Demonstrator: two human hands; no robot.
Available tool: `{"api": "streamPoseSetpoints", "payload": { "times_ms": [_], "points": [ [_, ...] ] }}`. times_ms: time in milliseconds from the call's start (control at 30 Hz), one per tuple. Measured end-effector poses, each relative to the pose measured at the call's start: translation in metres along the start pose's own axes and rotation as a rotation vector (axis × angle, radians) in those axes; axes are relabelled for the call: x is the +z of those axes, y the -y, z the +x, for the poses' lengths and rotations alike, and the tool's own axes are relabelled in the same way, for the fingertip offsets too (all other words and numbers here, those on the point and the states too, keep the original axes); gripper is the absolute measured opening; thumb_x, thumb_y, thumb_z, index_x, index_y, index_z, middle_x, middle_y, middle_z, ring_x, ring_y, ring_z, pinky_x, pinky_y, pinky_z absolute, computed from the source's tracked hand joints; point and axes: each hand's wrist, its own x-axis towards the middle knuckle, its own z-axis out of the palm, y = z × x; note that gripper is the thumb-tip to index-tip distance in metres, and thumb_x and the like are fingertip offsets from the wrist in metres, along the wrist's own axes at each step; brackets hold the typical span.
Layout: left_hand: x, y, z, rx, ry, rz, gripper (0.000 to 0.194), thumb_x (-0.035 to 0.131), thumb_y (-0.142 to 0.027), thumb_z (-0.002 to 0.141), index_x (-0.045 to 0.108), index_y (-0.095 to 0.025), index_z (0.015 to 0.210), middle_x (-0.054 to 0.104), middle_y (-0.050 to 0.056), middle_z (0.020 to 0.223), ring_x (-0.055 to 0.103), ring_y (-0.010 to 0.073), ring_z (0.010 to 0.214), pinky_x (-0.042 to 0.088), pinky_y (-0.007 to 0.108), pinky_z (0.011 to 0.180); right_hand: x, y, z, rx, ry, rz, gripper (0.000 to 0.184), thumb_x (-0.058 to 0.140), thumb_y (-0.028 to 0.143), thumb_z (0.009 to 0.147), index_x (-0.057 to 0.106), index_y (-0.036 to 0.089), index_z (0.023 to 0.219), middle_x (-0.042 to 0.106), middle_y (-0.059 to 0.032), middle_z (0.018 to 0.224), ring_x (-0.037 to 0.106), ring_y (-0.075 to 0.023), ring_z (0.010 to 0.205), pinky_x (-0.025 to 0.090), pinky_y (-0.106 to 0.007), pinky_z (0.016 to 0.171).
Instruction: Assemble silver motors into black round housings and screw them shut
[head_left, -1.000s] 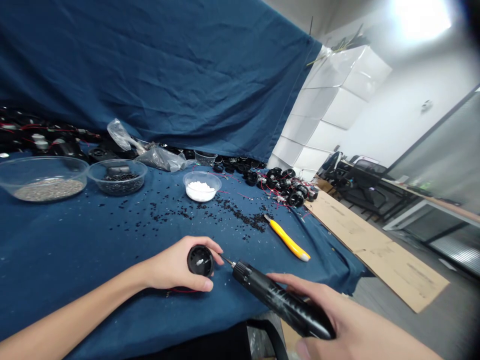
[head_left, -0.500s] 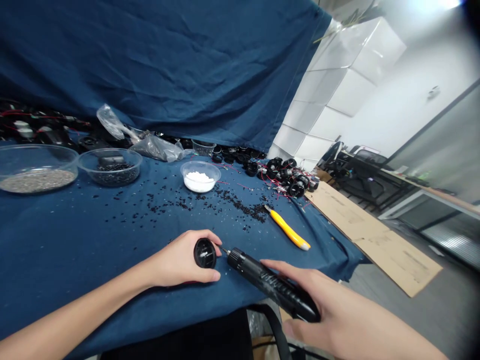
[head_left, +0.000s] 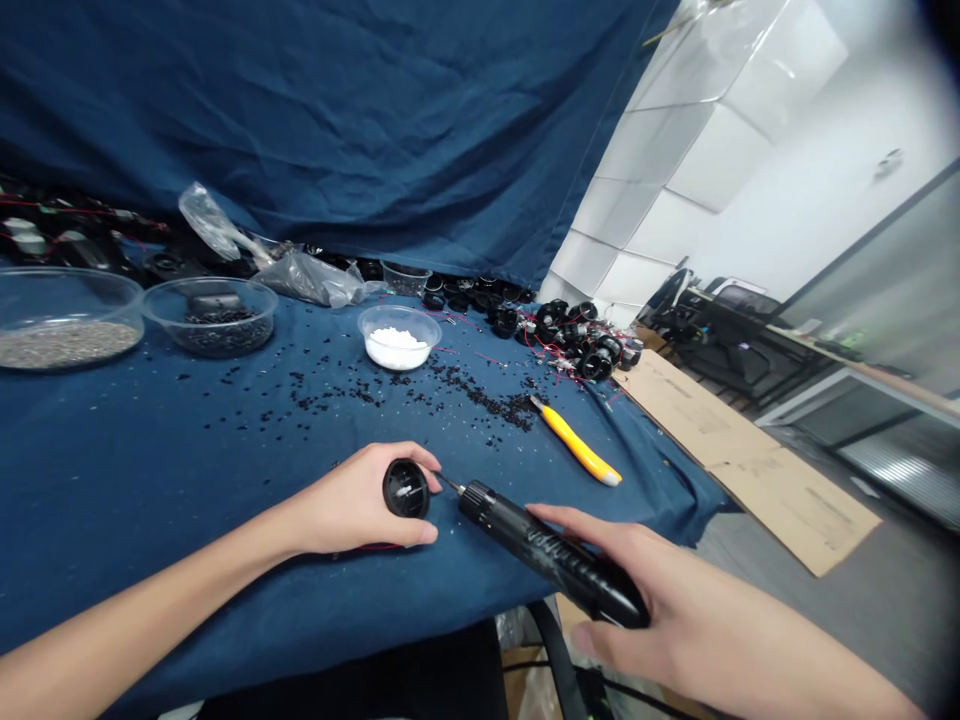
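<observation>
My left hand holds a round black plastic part with its open face turned toward the tool, and a thin red wire trails from under it. My right hand grips a black cordless electric screwdriver. Its thin metal bit points at the round part, with a small gap between them. The fingers hide the screwdriver's rear end.
A yellow utility knife lies on the blue cloth, among scattered black bits. Behind stand plastic bowls of white granules, black pieces and grey granules. Wired black parts are piled at the back; cardboard lies on the floor.
The whole view has shifted slightly as my head moved. Both hands stay in nearly the same relation, and the round part has turned a little in my left hand.
</observation>
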Motion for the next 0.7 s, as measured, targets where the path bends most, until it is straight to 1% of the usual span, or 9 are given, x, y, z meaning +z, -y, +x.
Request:
{"api": "streamPoseSetpoints", "payload": {
  "times_ms": [133,367,567,700],
  "points": [
    [-0.0005,-0.0011,-0.0003,-0.01,0.01,-0.006,0.052,0.079,-0.037,0.064,0.059,-0.021,0.11,0.07,0.003,0.11,0.065,0.0252,0.099,0.047,0.037,0.093,0.0002,-0.0005,-0.0001,-0.01,-0.008,0.015,0.076,0.07,0.041,0.076,0.039,0.033,0.145,0.054,-0.0043,0.135,0.053,-0.0295,0.121,0.044,-0.038,0.102],
    [-0.0005,-0.0038,-0.0018,0.007,0.002,0.03,0.051,0.079,-0.037,0.064,0.06,-0.021,0.109,0.07,0.002,0.108,0.064,0.0244,0.101,0.045,0.036,0.095,0.0,-0.0014,-0.0001,-0.018,-0.009,0.018,0.075,0.069,0.041,0.076,0.039,0.033,0.145,0.056,-0.0039,0.133,0.053,-0.029,0.121,0.044,-0.038,0.102],
    [0.0018,-0.007,-0.0009,0.021,-0.038,0.117,0.048,0.079,-0.036,0.062,0.062,-0.021,0.104,0.071,0.002,0.104,0.065,0.0252,0.097,0.047,0.036,0.089,0.003,0.0001,-0.001,-0.018,-0.015,-0.001,0.074,0.069,0.041,0.077,0.038,0.034,0.145,0.054,-0.0041,0.135,0.052,-0.0292,0.122,0.043,-0.039,0.102],
    [0.0024,-0.0059,-0.0015,0.033,-0.041,0.141,0.047,0.079,-0.036,0.062,0.062,-0.021,0.103,0.07,0.003,0.104,0.065,0.0258,0.096,0.048,0.036,0.088,0.0027,0.0032,-0.0015,-0.024,-0.007,0.002,0.074,0.068,0.041,0.078,0.038,0.032,0.145,0.053,-0.0054,0.137,0.05,-0.0296,0.125,0.042,-0.039,0.103]
  ]
}}
